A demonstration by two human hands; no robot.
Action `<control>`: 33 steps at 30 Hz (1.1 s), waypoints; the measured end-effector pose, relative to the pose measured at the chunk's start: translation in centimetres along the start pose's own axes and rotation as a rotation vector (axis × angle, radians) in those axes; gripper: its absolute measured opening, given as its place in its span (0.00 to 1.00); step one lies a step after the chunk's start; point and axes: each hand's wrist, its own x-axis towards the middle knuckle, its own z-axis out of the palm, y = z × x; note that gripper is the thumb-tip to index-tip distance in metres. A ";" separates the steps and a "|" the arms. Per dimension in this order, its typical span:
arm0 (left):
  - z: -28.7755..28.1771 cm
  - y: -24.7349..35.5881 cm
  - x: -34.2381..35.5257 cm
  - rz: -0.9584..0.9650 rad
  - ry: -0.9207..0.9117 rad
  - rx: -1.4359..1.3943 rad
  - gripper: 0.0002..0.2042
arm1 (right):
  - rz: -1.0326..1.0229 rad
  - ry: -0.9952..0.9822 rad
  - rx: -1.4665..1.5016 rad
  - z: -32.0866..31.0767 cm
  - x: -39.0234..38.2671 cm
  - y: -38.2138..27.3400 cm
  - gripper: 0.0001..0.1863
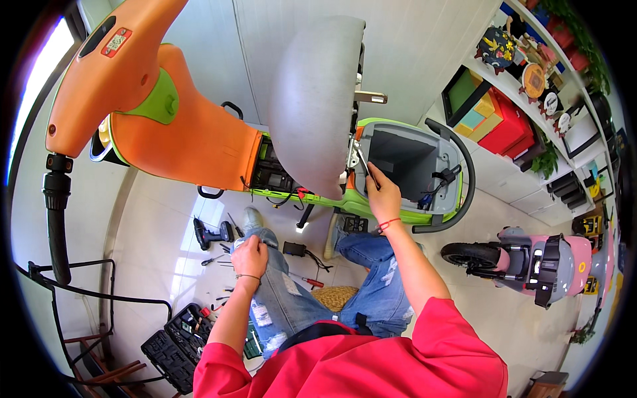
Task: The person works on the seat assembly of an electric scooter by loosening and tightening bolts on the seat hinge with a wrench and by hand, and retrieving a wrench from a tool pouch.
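Observation:
My right hand (383, 196) is closed around a slim metal hand tool with a dark handle (363, 158), whose exact kind I cannot make out. Its far end meets a metal hinge bracket (353, 151) under the raised grey seat (312, 106) of an orange and green scooter (192, 142). Just right of the bracket, the open grey storage bucket (398, 149) lies under my wrist's far side. My left hand (250, 257) rests on my left knee with its fingers curled in; whatever they may hold is hidden.
On the floor lie a cordless drill (212, 232), a black box with a cable (302, 252), a red-handled screwdriver (310, 281) and an open tool case (179, 341). A pink and grey scooter (531, 265) stands right. Shelves (531, 99) line the right wall. A black grab rail (468, 179) rings the scooter's rear.

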 end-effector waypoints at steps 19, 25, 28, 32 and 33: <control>0.0 0.3 0.1 0.014 0.019 -0.009 0.04 | -0.110 -0.068 -0.386 -0.5 -0.1 -2.1 0.21; -0.3 0.4 0.0 0.011 0.017 -0.002 0.04 | -0.202 -0.199 -0.332 -1.9 1.2 -0.8 0.22; -0.3 0.2 -0.1 0.007 0.017 0.005 0.04 | -0.128 -0.389 -0.148 -2.5 2.6 0.0 0.22; -0.6 0.0 -0.2 -0.003 0.018 0.012 0.03 | -0.230 -0.548 -0.096 -4.5 5.0 0.9 0.19; -0.6 -0.1 -0.3 -0.005 0.022 0.011 0.03 | -0.292 -0.563 -0.186 -5.7 6.2 1.4 0.14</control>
